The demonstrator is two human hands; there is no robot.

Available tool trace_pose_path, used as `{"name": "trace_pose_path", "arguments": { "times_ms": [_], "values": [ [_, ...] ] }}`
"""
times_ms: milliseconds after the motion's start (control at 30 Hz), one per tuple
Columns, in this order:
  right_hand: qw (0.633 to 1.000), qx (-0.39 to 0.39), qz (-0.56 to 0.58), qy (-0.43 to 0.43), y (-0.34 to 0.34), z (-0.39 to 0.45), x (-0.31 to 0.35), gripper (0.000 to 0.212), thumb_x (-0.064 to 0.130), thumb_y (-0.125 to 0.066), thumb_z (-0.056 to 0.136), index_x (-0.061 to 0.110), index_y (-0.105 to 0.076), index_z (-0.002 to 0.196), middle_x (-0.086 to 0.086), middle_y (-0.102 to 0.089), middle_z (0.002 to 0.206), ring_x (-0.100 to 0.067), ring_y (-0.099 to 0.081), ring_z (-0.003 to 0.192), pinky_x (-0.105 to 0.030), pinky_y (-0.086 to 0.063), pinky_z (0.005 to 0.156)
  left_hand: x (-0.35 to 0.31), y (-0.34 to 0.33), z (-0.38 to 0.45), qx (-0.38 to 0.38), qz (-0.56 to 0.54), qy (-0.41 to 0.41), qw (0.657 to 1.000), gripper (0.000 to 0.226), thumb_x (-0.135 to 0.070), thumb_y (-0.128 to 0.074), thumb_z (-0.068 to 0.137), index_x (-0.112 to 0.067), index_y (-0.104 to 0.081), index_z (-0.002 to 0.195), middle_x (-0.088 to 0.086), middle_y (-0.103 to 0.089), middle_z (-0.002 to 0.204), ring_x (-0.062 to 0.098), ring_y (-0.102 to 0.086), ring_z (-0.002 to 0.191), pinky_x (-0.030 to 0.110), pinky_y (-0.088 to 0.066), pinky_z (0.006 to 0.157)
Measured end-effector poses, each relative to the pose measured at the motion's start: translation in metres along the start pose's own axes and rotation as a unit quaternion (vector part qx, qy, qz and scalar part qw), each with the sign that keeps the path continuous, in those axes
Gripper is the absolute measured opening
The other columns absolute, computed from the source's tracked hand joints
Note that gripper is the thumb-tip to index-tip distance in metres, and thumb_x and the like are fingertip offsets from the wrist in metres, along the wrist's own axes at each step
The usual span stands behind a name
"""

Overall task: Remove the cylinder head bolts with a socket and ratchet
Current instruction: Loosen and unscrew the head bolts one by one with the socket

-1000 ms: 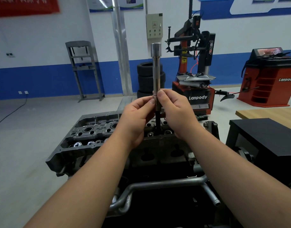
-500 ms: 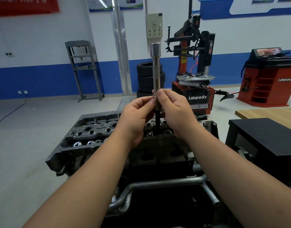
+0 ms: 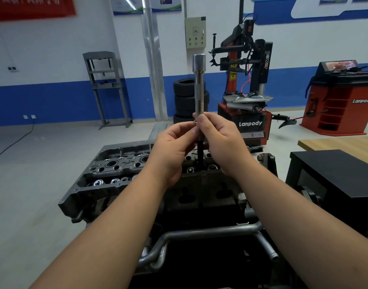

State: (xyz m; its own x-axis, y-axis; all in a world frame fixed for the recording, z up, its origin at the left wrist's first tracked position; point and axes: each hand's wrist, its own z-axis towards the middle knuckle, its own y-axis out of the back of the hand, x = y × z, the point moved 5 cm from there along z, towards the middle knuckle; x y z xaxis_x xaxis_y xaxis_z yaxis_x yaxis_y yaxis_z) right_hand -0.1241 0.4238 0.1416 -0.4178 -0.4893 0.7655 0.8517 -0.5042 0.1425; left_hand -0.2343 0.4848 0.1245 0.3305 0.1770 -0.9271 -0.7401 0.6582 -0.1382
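Observation:
A long steel socket extension (image 3: pixel 199 84) stands upright above the cylinder head (image 3: pixel 116 163), its wide socket end on top. Below my fingers a dark bolt shank (image 3: pixel 200 151) hangs from it down toward the head. My right hand (image 3: pixel 222 140) grips the lower end of the extension with thumb and fingers. My left hand (image 3: pixel 172 147) pinches a small ring-like washer at the same spot, touching the right thumb. No ratchet is in view. The joint between extension and bolt is hidden by my fingers.
The engine sits on a stand with metal pipes (image 3: pixel 199 234) in front. A black box (image 3: pixel 335 178) and wooden table (image 3: pixel 341 144) lie at the right. Behind stand stacked tyres (image 3: pixel 183 101), a red tyre changer (image 3: pixel 245 113), a red balancer (image 3: pixel 341 101) and a grey press frame (image 3: pixel 106 88).

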Motion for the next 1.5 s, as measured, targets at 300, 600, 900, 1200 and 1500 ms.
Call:
{"name": "trace_pose_path", "arguments": {
  "times_ms": [300,600,900,1200,1500],
  "values": [
    [1.0,-0.008,-0.023,0.0,0.0027,-0.0007,0.0006,0.016,0.034,-0.051,0.104,0.028,-0.065,0.104,0.009,-0.071,0.091,-0.005,-0.068,0.089,-0.026,-0.056,0.076,0.0021,0.0013,0.0018,0.001,-0.009,0.013,1.0,0.019,-0.022,-0.059,0.1,-0.019,-0.073,0.113,0.004,-0.077,0.112,0.02,-0.072,0.11,0.036,-0.055,0.096],
    [1.0,0.0,-0.022,0.008,-0.0006,-0.0006,0.0004,0.019,0.037,-0.056,0.1,0.02,-0.06,0.108,0.009,-0.068,0.086,-0.006,-0.068,0.086,-0.026,-0.057,0.076,-0.0003,0.0011,-0.0015,-0.008,0.016,-0.014,1.0,0.017,-0.025,-0.073,0.085,-0.018,-0.072,0.1,-0.006,-0.079,0.091,0.006,-0.074,0.084,0.015,-0.055,0.067],
    [1.0,0.003,-0.006,0.011,-0.0007,-0.0007,0.0019,0.021,0.037,-0.049,0.101,0.031,-0.069,0.101,0.005,-0.072,0.095,-0.011,-0.069,0.092,-0.036,-0.059,0.084,0.0022,0.002,0.0013,-0.006,-0.003,0.006,1.0,0.017,-0.019,-0.059,0.101,-0.019,-0.073,0.11,0.002,-0.079,0.105,0.016,-0.074,0.102,0.029,-0.055,0.087],
    [1.0,0.0,0.002,0.001,0.0015,-0.0001,-0.0009,0.018,0.036,-0.055,0.101,0.023,-0.066,0.107,0.012,-0.072,0.09,-0.005,-0.069,0.087,-0.023,-0.055,0.074,-0.0008,-0.0001,-0.0008,0.008,-0.001,-0.013,1.0,0.027,-0.03,-0.07,0.084,-0.02,-0.074,0.108,0.0,-0.079,0.104,0.014,-0.074,0.1,0.023,-0.058,0.081],
    [1.0,0.007,0.011,0.006,-0.0005,-0.0001,-0.0003,0.016,0.035,-0.057,0.1,0.022,-0.062,0.108,0.015,-0.072,0.089,-0.004,-0.069,0.089,-0.022,-0.056,0.077,-0.0018,0.0002,-0.0021,-0.012,0.005,-0.023,1.0,0.031,-0.037,-0.073,0.078,-0.019,-0.072,0.103,-0.004,-0.079,0.095,0.007,-0.074,0.087,0.017,-0.056,0.07]
  ]
}}
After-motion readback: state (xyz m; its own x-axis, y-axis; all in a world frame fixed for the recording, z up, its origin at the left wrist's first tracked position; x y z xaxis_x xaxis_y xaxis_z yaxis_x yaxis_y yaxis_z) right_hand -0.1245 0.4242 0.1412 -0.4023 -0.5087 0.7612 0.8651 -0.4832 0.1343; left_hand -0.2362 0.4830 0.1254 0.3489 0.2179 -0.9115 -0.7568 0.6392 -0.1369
